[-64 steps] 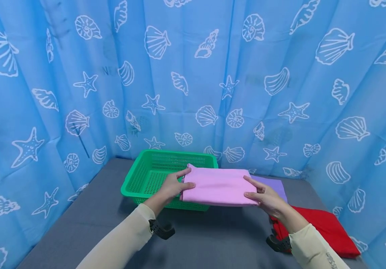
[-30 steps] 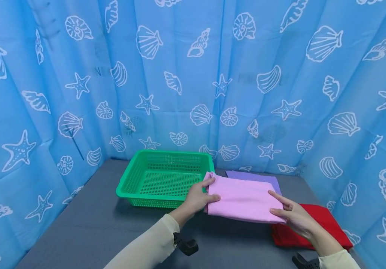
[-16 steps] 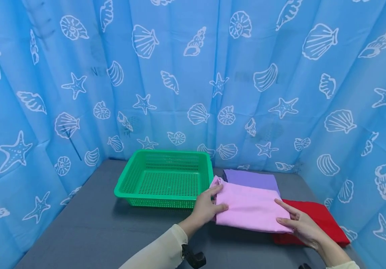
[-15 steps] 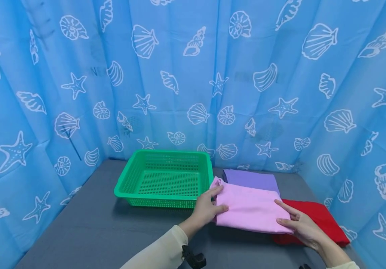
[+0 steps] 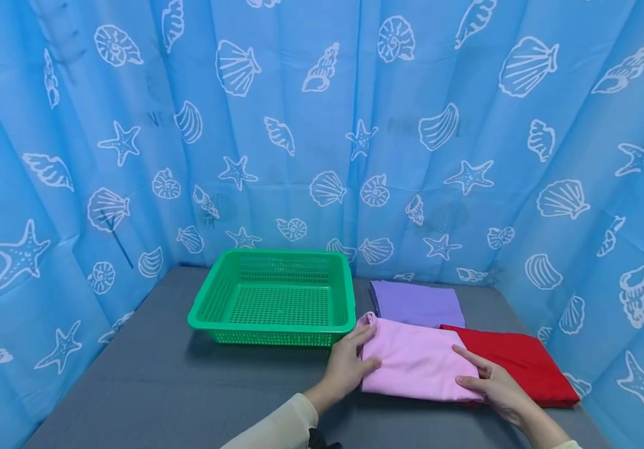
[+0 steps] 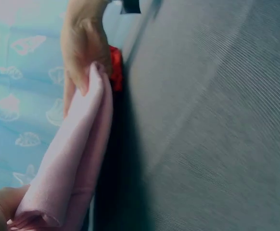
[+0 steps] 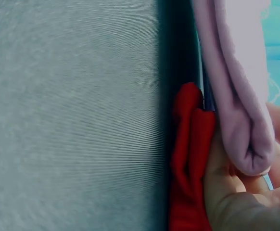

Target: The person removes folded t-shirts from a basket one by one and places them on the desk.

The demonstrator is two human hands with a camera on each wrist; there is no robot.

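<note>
A folded pink cloth (image 5: 417,362) is held level between both hands, low over the grey table. My left hand (image 5: 347,368) pinches its left end, where a corner of the fold sticks up. At the opposite end my right hand (image 5: 493,386) grips the cloth, thumb on top and some fingers underneath. The right wrist view shows the folded end of the pink cloth (image 7: 243,96) above the edge of a folded red cloth (image 7: 190,159), with a dark gap under it. The red cloth (image 5: 524,365) lies to the right, partly overlapped by the pink one.
Behind the pink cloth lies a folded purple cloth (image 5: 417,304). A green plastic basket (image 5: 271,328) with nothing in it stands to the left on the grey table (image 5: 159,386). A blue curtain (image 5: 299,125) with shell prints encloses the back and sides.
Both hands have carried the pink cloth from in front of the basket to the right, nearer the body and lower. More of the purple and red cloths now shows.
</note>
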